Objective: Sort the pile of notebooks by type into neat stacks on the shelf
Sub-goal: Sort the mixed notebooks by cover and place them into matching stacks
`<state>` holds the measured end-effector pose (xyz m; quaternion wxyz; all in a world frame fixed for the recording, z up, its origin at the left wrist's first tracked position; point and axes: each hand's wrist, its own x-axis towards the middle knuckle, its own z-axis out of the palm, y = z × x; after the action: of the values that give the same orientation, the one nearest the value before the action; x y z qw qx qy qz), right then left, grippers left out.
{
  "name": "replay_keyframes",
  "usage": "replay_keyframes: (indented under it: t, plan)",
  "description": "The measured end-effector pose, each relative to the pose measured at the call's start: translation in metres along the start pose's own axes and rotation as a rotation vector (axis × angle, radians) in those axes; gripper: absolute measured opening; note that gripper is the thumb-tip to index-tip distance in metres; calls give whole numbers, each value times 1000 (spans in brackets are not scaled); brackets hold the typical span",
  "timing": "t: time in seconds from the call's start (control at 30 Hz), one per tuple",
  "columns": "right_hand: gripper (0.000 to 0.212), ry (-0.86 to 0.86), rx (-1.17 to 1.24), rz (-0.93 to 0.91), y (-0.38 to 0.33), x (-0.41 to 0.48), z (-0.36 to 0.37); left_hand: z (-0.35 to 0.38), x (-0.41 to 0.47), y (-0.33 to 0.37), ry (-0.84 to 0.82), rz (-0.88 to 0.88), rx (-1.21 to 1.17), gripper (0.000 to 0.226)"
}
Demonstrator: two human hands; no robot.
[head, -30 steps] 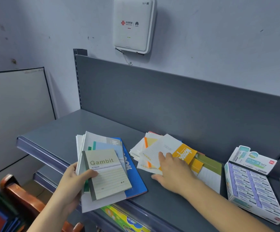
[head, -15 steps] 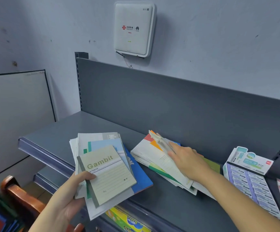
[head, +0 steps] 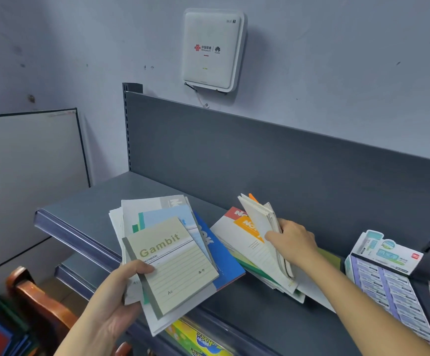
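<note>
Head view: two grips at the shelf.
Over its front edge, left hand grips a fanned stack; right hand grips tilted notebooks, pile just beneath.

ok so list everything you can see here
router: one, white, wall
shelf: one, grey, below it
Gambit notebook: one, beige, top of the held fan
fanned notebooks: several, white and blue, under it
pile: several notebooks, white, orange, green, on shelf
display box: one, white and purple, shelf right
whiteboard: one, white, left
chair: one, brown, lower left
left hand: grips the fanned notebooks
right hand: grips raised notebooks from the pile
</note>
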<state>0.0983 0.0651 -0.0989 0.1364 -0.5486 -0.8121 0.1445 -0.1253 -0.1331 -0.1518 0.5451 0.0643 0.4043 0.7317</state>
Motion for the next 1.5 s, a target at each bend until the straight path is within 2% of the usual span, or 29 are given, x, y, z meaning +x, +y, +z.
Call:
replay_keyframes:
  t: [0.17,0.27,0.33,0.43,0.5,0.53,0.6,0.67,0.77,0.93,1.03,1.07,1.17,1.2,1.3,1.37,1.43,1.5]
  plan:
    - [34,80,46,48,11,4,-3,6,0,-4,-33,-14,-10,45]
    - [32,203,221,72,23,0,-11,9,0,-5,-49,-30,0,45]
    - [31,305,348,14,23,-9,-24,13,2,-6,-68,-46,15,52]
    - [33,496,287,-284,5,-33,-43,21,2,-8,-83,-62,6,50]
    - [28,611,34,-599,-12,-52,-50,29,1,-10,-112,-60,-8,47]
    - [36,628,-103,-735,-17,-61,-46,33,0,-11,-133,-56,-17,47]
    - [53,555,-316,-913,-18,-74,-27,41,-3,-14,-164,-46,-25,49]
    - [56,441,-467,-974,-10,-84,-6,46,-4,-19,-185,-43,-2,49]
    - [58,308,-477,-909,8,-98,-3,53,-8,-28,-253,-69,-13,50]
    - [61,269,-537,-749,16,-129,-26,74,-27,-50,-411,-67,15,71]
    - [59,316,-550,-715,27,-151,-35,89,-40,-68,-487,-11,49,52]
    - [60,332,-550,-715,33,-159,-38,95,-45,-73,-510,6,70,52]
    - [64,395,-584,-695,55,-185,-49,115,-66,-91,-589,53,158,85]
    - [65,420,-594,-680,64,-193,-54,123,-74,-99,-600,64,187,89]
    - [66,452,-599,-645,99,-226,-73,153,-101,-134,-605,91,213,76]
    - [77,418,-594,-608,131,-252,-87,175,-123,-165,-590,77,211,63]
    - [92,368,-594,-553,165,-284,-104,197,-147,-197,-579,55,226,62]
    - [94,366,-536,-502,201,-318,-121,218,-170,-233,-571,24,242,64]
